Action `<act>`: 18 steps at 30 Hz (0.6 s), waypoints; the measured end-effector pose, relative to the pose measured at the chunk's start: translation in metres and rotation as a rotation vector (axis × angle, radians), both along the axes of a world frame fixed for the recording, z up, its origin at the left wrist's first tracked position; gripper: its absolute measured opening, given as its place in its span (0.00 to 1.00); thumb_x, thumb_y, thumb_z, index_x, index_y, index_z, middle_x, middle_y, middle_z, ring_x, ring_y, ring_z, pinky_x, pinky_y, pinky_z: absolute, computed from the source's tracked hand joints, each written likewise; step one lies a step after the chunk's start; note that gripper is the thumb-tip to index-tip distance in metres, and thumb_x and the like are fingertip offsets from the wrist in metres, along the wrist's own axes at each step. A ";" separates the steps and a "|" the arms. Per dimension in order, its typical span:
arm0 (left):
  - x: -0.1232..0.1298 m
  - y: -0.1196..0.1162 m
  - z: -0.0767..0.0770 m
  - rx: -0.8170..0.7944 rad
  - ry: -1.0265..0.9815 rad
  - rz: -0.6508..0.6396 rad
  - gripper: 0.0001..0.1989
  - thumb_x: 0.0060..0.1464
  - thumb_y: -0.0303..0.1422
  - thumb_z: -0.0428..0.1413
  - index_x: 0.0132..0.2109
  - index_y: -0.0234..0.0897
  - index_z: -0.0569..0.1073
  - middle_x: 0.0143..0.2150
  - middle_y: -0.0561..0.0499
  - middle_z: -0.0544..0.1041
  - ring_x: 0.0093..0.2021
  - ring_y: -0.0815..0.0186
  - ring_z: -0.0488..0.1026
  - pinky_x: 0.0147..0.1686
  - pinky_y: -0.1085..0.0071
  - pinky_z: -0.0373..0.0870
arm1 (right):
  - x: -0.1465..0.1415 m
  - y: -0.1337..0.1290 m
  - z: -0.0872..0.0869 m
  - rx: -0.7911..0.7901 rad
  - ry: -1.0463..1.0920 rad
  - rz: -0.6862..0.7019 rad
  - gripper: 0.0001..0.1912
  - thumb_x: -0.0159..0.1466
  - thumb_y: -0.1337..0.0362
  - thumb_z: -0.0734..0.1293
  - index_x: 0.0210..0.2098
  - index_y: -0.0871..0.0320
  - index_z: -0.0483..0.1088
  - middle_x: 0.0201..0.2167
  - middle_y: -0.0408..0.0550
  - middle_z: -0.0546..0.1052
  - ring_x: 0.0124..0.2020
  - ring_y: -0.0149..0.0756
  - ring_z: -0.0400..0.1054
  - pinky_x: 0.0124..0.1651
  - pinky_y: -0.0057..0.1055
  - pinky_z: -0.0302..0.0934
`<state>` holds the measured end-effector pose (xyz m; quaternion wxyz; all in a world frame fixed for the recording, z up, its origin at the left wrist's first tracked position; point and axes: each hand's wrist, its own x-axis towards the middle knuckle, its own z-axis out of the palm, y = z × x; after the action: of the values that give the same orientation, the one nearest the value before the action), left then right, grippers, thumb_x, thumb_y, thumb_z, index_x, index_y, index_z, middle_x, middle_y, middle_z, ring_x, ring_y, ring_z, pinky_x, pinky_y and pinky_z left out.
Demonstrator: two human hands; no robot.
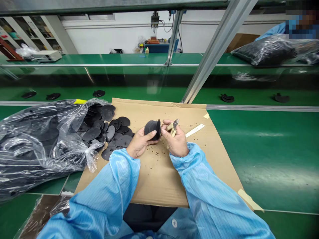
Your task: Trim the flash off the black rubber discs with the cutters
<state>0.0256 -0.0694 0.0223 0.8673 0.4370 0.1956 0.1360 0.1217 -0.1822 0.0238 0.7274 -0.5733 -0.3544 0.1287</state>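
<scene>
My left hand grips a small stack of black plastic discs above the cardboard sheet. In my right hand is a pair of cutting pliers with cream handles, its metal jaws pointing up and away from the discs. The right thumb and fingertips touch the near-right face of the stack. Left of my hands lies a loose pile of black discs, spilling from a clear plastic bag full of them. Small dark scraps are scattered on the cardboard sheet below.
A white strip lies right of my hands. Behind the cardboard, a green conveyor belt carries several black discs. A slanted metal post rises at the cardboard's back edge. Another person in blue is beyond a filled bag.
</scene>
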 end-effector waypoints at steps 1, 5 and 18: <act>0.000 -0.001 0.001 -0.001 0.004 -0.001 0.22 0.42 0.33 0.68 0.45 0.36 0.73 0.39 0.49 0.78 0.35 0.67 0.76 0.35 0.69 0.75 | -0.001 0.000 0.000 0.000 0.013 0.020 0.19 0.58 0.54 0.70 0.46 0.55 0.68 0.31 0.42 0.70 0.29 0.29 0.64 0.33 0.29 0.65; 0.000 -0.001 0.001 0.006 0.015 0.028 0.24 0.37 0.31 0.70 0.45 0.36 0.74 0.39 0.49 0.78 0.33 0.67 0.76 0.32 0.71 0.74 | -0.002 0.000 0.000 -0.046 0.000 0.019 0.20 0.58 0.52 0.70 0.46 0.56 0.68 0.32 0.44 0.71 0.29 0.30 0.65 0.34 0.31 0.66; 0.002 -0.003 -0.007 0.126 -0.077 0.139 0.21 0.42 0.33 0.67 0.45 0.34 0.76 0.43 0.46 0.79 0.40 0.63 0.75 0.41 0.66 0.73 | 0.005 -0.003 -0.007 -0.236 -0.190 -0.169 0.13 0.59 0.60 0.67 0.42 0.58 0.70 0.30 0.44 0.74 0.30 0.34 0.68 0.39 0.33 0.66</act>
<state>0.0279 -0.0719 0.0149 0.8335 0.4707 0.1828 0.2245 0.1268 -0.1848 0.0169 0.6265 -0.6920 -0.3545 0.0532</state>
